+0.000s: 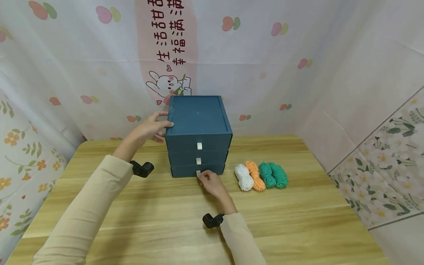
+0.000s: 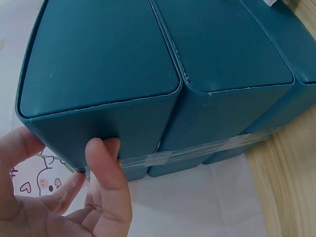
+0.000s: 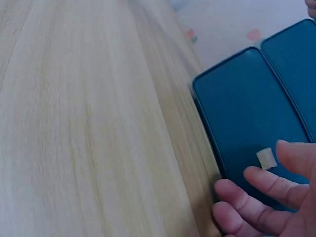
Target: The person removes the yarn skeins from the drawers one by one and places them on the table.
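A dark blue three-drawer cabinet (image 1: 198, 114) stands at the back of the table, all its drawers closed. Each drawer front carries a small pale pull tab. My left hand (image 1: 150, 127) rests on the cabinet's upper left edge, thumb over the top and fingers along the side, as the left wrist view shows. My right hand (image 1: 212, 184) is at the bottom drawer's pull tab (image 3: 266, 159). In the right wrist view the thumb and index finger lie on either side of that tab, with a gap between them; the other fingers are loosely bent near the drawer's lower edge.
Right of the cabinet lie yarn skeins: white (image 1: 244, 177), orange (image 1: 255, 176) and green (image 1: 273, 175). Clear tape (image 2: 197, 152) runs along the cabinet's side. A printed curtain (image 1: 251, 66) hangs behind the wooden table (image 1: 159, 221).
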A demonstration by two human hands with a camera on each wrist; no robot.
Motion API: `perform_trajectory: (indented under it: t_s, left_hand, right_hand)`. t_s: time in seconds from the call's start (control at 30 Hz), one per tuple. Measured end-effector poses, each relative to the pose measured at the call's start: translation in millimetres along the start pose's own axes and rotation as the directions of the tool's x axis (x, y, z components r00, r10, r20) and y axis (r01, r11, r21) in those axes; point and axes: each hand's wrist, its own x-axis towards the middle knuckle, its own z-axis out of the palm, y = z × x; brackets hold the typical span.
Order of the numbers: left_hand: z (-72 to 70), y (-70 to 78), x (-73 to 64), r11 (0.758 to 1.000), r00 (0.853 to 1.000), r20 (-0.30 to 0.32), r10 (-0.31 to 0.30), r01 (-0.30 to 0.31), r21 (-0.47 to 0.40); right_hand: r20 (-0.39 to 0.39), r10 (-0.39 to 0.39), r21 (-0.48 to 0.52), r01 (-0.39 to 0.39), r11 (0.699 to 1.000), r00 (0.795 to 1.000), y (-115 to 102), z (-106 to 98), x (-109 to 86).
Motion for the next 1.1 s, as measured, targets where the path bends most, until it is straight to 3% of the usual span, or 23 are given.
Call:
perform_trajectory:
  t_s: [0.27, 1.1]
  left_hand:
    - [-0.6, 1.9, -1.6, 1.0, 1.0, 0.001, 0.001, -0.001, -0.003]
    - [-1.5, 0.1, -1.3, 1.0, 1.0, -0.003, 0.008, -0.008, 0.0]
  right_hand:
    - [-0.037, 0.031, -0.013, -0.031, 0.999, 0.999, -5.4, 3.6, 4.4]
    - [-0.025, 0.081, -0.044, -0.082, 0.996, 0.996, -11.3, 6.7, 0.1]
